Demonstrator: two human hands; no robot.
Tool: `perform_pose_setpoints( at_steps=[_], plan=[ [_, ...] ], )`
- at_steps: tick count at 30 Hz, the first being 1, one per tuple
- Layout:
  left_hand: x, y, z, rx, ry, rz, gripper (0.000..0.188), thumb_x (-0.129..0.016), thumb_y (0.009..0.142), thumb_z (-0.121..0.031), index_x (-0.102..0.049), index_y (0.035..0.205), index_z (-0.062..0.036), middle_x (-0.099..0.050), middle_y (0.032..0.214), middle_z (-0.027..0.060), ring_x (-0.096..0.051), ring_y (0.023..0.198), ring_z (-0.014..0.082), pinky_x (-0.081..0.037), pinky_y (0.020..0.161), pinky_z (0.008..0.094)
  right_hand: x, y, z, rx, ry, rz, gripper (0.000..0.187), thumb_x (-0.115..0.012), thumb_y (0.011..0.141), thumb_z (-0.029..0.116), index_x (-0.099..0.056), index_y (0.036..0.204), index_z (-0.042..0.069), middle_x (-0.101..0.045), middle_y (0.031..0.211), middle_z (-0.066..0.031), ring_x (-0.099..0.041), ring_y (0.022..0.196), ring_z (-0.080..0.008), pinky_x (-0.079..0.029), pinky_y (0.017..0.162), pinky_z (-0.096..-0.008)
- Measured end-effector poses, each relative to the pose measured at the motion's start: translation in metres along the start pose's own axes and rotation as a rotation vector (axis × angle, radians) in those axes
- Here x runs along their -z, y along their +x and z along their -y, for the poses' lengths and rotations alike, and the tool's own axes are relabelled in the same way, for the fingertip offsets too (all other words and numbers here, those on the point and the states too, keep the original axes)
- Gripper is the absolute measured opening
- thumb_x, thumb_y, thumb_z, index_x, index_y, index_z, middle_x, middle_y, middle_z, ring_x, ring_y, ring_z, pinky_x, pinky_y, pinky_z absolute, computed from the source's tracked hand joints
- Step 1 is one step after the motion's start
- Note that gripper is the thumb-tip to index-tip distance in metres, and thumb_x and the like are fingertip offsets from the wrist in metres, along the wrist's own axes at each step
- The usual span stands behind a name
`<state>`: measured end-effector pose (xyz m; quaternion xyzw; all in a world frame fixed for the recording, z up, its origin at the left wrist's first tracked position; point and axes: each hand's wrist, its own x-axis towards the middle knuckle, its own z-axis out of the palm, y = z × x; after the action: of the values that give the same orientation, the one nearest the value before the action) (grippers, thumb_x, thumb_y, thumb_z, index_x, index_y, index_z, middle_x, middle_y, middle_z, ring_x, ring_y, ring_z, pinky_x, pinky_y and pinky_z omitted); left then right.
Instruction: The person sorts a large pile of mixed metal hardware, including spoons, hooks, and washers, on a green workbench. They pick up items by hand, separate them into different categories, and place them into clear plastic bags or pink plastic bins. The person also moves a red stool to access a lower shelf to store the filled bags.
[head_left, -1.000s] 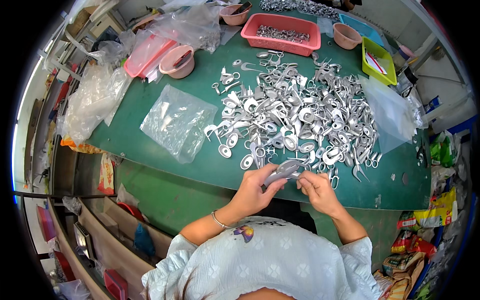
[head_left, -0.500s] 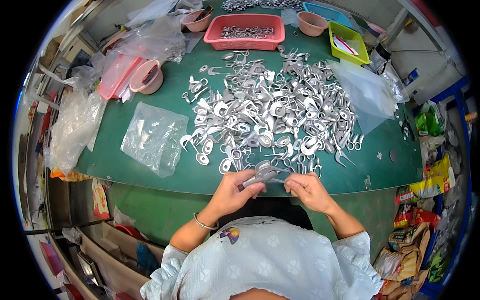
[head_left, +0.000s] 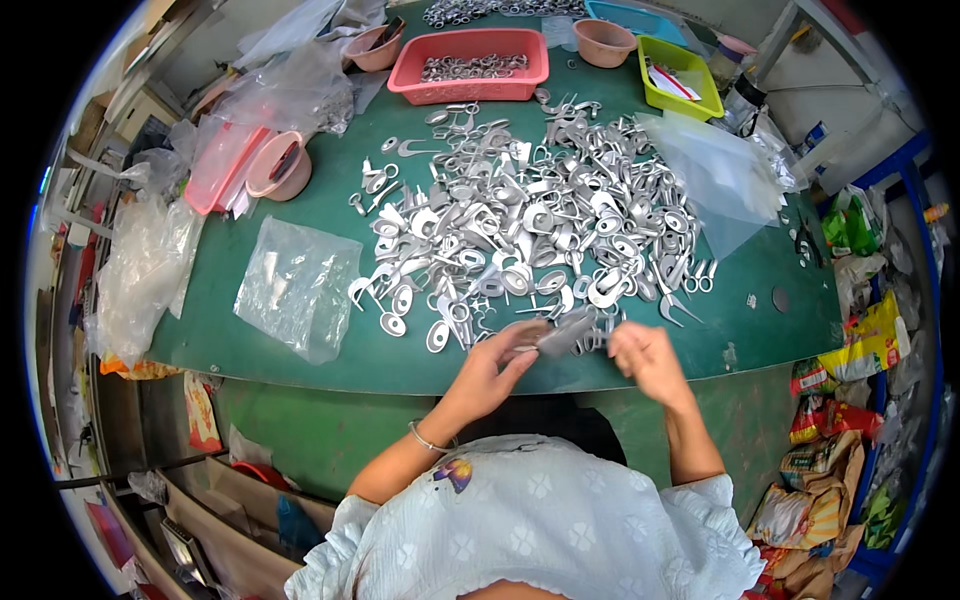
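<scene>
Near the table's front edge, my left hand is closed on a grey metal part, broad and flat, smeared by motion. To its right my right hand is up, its fingers curled together; whatever they hold, if anything, is hidden. A small gap lies between the right fingers and the grey part. Just beyond both hands spreads a large heap of grey metal pieces, with rings, hooks, stems and oval heads with slots.
On the green table, a clear plastic bag lies left of the heap and a plastic sheet right. Behind stand a pink tray, a yellow-green basket and a pink bowl. Bags fill a blue rack.
My right hand has moved right and away from the grey part, which both hands were touching before. The left hand has shifted slightly right with the part, its fingers a little more spread.
</scene>
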<state>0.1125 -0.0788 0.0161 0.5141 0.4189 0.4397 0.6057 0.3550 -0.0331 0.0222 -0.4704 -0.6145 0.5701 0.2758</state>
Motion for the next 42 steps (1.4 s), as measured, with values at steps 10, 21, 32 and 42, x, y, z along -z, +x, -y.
perform_pose_setpoints(
  at_steps=[10,21,32,42],
  plan=[
    [0.011,-0.011,0.034,0.077,0.190,0.044,0.033,-0.052,0.086,-0.004,-0.050,0.119,0.0025,-0.057,0.115,0.0133,-0.056,0.106,0.0207,-0.044,0.089,0.0312,0.173,-0.041,-0.074,0.021,0.540,-0.877,0.028,-0.043,0.096,0.025,-0.048,0.077,0.004,-0.032,0.050,0.0029,-0.028,0.041,-0.0073,-0.022,0.039,-0.0233],
    [0.007,-0.009,0.028,0.163,0.222,0.086,0.033,-0.048,0.088,-0.003,-0.049,0.120,0.0037,-0.059,0.112,0.0125,-0.055,0.106,0.0181,-0.039,0.092,0.0272,0.302,-0.023,-0.117,-0.775,-0.970,-1.271,0.044,-0.032,0.094,0.041,-0.049,0.106,0.003,-0.062,0.100,-0.0224,-0.058,0.096,-0.0429,-0.045,0.079,-0.0520],
    [0.002,-0.013,0.043,0.151,0.198,0.067,0.032,-0.051,0.086,-0.001,-0.051,0.118,0.0032,-0.060,0.112,0.0130,-0.057,0.103,0.0187,-0.045,0.088,0.0293,0.167,0.088,-0.052,0.253,-0.828,-0.602,0.037,-0.060,0.081,0.022,-0.057,0.110,-0.001,-0.059,0.102,-0.0193,-0.051,0.101,-0.0345,-0.040,0.088,-0.0391],
    [0.007,-0.015,0.034,0.093,0.206,-0.078,0.027,-0.050,0.086,0.000,-0.054,0.113,0.0035,-0.062,0.106,0.0129,-0.060,0.098,0.0193,-0.046,0.083,0.0280,0.079,0.113,-0.026,0.342,-1.078,-0.380,0.043,-0.065,0.077,0.035,-0.060,0.106,0.004,-0.054,0.112,-0.0128,-0.045,0.110,-0.0264,-0.024,0.097,-0.0489]
  ],
)
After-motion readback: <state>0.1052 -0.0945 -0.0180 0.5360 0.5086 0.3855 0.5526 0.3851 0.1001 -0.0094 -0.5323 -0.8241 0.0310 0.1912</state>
